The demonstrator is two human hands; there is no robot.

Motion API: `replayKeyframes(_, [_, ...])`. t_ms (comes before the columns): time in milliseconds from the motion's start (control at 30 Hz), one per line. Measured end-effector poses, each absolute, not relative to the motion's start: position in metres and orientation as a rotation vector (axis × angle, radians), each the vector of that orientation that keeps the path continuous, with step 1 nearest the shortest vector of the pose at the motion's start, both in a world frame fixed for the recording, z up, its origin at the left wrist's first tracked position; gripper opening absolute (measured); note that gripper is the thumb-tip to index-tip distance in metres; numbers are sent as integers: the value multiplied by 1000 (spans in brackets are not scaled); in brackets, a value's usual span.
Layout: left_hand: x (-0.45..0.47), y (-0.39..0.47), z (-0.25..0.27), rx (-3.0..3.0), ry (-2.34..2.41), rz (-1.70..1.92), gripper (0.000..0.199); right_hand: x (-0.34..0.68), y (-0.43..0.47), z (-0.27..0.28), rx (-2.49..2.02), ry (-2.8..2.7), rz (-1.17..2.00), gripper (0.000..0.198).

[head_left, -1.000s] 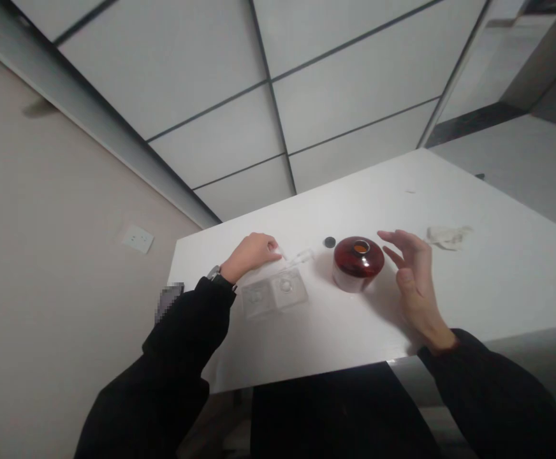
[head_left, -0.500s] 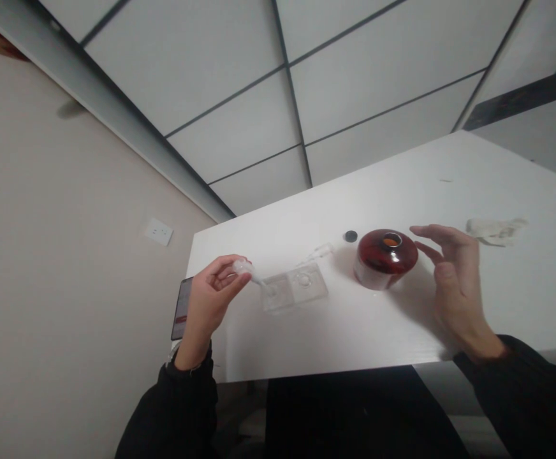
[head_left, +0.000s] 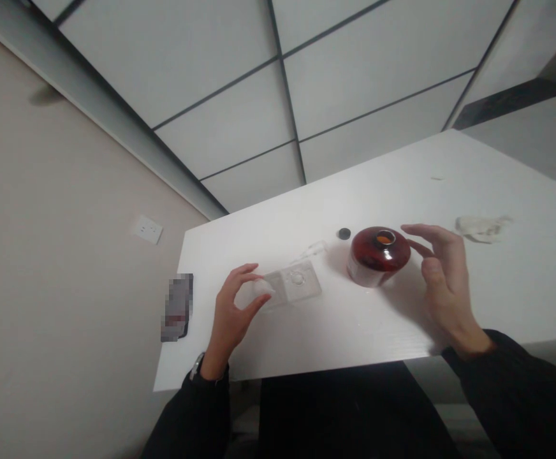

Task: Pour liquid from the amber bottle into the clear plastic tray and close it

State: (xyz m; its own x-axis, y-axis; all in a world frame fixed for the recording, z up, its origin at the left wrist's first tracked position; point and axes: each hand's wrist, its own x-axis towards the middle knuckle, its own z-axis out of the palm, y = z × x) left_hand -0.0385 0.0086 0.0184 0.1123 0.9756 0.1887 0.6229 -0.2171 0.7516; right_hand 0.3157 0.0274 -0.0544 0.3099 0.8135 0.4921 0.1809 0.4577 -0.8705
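The left hand [head_left: 229, 312] has its grip pinching a small clear cup [head_left: 264, 288] at the clear tray's [head_left: 309, 288] nine o'clock end, maybe to hold it gently, while the right hand [head_left: 450, 290] spreads (no squeezing) at the red bottle's [head_left: 378, 255] three o'clock side, perhaps guarding it.

The bottle [head_left: 377, 255] has a smooth, glossy, translucent body; the two-part case [head_left: 305, 288] is clear, smooth plastic. The tabletop [head_left: 316, 341] carries a soft sheen, the right sleeve [head_left: 517, 382] is matt cloth, and the crumpled wad [head_left: 481, 231] may be cloth or paper.
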Motion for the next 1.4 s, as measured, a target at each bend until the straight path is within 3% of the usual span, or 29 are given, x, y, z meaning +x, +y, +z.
replayKeyframes(133, [-39,4,9,1976,1401,849,77,316,26,-53,-1030,-1216,515,44])
replayKeyframes(300, [-44,2,-15,1771,1364,967,53,316,26,-53,-1020,-1218,510,45])
replayKeyframes(567, [-46,6,-26,1666,1303,1066,85,317,26,-53,-1015,-1219,521,44])
replayKeyframes(800, [-45,6,-27,1596,1282,1050,61,316,27,-53,-1018,-1222,531,44])
replayKeyframes(1033, [-45,8,-31,1568,1274,1088,72,317,26,-52,-1027,-1232,506,44])
replayKeyframes(1167, [-43,7,-29,1550,1276,1083,60,316,25,-50,-1033,-1238,511,44])
replayKeyframes(1400, [-41,7,-31,1557,1282,1078,64,316,25,-53,-1025,-1242,462,42])
